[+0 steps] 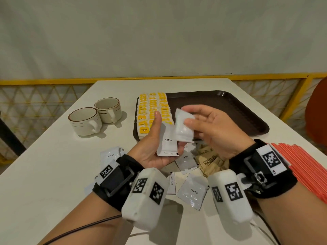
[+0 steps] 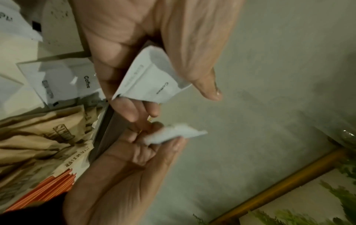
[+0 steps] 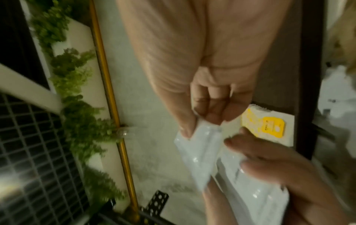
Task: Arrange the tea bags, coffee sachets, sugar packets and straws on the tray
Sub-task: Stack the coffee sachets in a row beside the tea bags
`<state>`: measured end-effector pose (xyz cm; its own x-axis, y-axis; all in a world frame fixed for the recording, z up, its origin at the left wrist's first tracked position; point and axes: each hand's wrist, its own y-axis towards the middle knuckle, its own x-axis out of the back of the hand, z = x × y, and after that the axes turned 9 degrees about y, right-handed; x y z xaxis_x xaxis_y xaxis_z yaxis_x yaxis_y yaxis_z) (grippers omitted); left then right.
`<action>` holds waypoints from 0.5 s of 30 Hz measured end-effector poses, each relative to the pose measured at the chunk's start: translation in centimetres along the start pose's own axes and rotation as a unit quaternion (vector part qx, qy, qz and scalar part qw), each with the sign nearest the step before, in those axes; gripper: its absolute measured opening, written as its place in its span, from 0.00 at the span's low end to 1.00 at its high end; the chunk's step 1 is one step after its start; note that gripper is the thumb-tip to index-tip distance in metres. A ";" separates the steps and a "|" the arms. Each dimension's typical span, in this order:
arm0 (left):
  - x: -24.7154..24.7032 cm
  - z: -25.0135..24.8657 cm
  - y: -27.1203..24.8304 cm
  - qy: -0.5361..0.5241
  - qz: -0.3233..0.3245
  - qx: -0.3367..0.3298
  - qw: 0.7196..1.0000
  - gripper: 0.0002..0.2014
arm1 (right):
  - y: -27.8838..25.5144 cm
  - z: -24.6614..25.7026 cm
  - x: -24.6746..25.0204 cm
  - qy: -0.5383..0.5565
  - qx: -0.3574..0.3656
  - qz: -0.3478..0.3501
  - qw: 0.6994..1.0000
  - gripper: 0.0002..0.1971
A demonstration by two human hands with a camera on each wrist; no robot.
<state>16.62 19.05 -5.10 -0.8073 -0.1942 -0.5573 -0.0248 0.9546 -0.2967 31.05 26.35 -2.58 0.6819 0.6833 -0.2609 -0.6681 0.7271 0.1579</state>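
My left hand holds a white coffee sachet upright between thumb and fingers, just in front of the brown tray. My right hand pinches a second white sachet by its top edge, overlapping the first. The right wrist view shows that pinched sachet hanging from thumb and fingertips. Yellow tea bags lie in rows on the tray's left part. Loose coffee sachets and brown sugar packets lie on the table under my hands. Orange straws are stacked at the right.
Two cream cups stand on the white table left of the tray. Another coffee sachet lies near my left wrist. The tray's right part is bare. A yellow railing runs behind the table.
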 end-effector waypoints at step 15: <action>0.0 -0.4 -0.5 -0.007 0.041 -0.028 0.999 0.35 | 1.4 -0.1 -3.0 -0.584 0.029 0.202 0.785 0.59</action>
<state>16.40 18.60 -4.68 -0.7996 -0.1166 -0.5890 0.0085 0.9787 -0.2053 28.01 25.33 -1.64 0.2477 0.4286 0.8689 -0.9089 0.4134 0.0553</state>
